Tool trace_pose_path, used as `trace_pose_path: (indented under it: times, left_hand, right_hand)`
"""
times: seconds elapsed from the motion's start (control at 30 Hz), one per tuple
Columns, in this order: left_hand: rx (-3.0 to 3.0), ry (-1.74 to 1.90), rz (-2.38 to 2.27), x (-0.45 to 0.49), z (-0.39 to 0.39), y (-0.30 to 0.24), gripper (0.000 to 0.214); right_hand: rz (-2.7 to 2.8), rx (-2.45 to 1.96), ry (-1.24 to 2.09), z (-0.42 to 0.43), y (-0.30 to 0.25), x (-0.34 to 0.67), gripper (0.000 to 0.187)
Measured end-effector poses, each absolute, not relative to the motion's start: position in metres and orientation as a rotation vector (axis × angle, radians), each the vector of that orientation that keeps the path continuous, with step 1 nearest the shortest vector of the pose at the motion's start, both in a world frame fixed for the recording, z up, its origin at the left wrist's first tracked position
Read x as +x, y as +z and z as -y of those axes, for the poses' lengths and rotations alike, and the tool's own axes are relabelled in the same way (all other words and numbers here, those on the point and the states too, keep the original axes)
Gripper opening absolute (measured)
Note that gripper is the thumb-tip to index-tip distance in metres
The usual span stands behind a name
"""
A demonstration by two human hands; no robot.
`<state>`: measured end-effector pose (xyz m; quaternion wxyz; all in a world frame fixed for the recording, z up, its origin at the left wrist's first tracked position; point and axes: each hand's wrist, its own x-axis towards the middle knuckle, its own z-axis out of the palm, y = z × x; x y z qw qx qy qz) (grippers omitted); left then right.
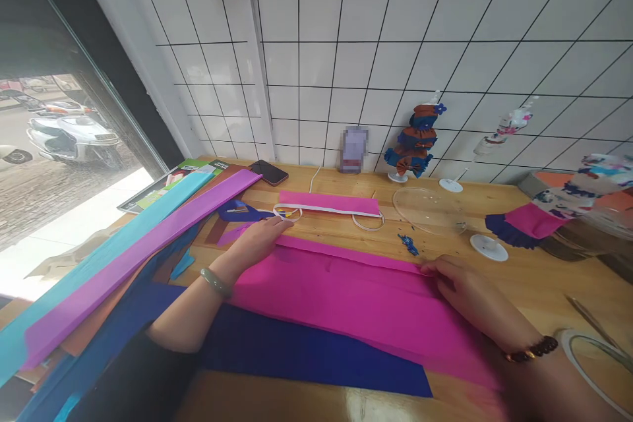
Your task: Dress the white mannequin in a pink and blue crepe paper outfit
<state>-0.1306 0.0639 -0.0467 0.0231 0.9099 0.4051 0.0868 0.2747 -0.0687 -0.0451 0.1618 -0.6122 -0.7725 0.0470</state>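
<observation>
A sheet of bright pink crepe paper [341, 283] lies across the table, its far edge folded over in a narrow band. My left hand [260, 244], with a jade-like bangle at the wrist, grips the left end of that fold with its fingers together. At the right end of the fold, my right hand [455, 283] pinches the paper between thumb and fingers; a dark bead bracelet circles this wrist. Under the pink sheet spreads a dark blue sheet [316, 349]. Just beyond lies a folded pink strip [329, 201] with a white band along its near edge.
Long turquoise paper [119, 257] and purple paper [148, 267] run along the left. Behind them lies a black phone [270, 172]. Ruffled paper figures stand at the back, including a brown-and-blue one [418, 142]. A tape roll [568, 346] lies at right.
</observation>
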Motion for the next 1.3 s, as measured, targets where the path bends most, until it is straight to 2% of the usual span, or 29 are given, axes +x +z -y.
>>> trace_pose_path:
  times: [0.9,1.3]
  left_hand:
    - [2.855,0.182,-1.368,-0.132,-0.063,-0.037,0.07]
    - [2.825,0.152,-1.458,-0.14,-0.068,-0.038,0.06]
  right_hand:
    - [2.222,-1.724,0.124,0.069,-0.04,0.27,0.035]
    - [2.256,-1.737,0.172,0.068,-0.037,0.27,0.038]
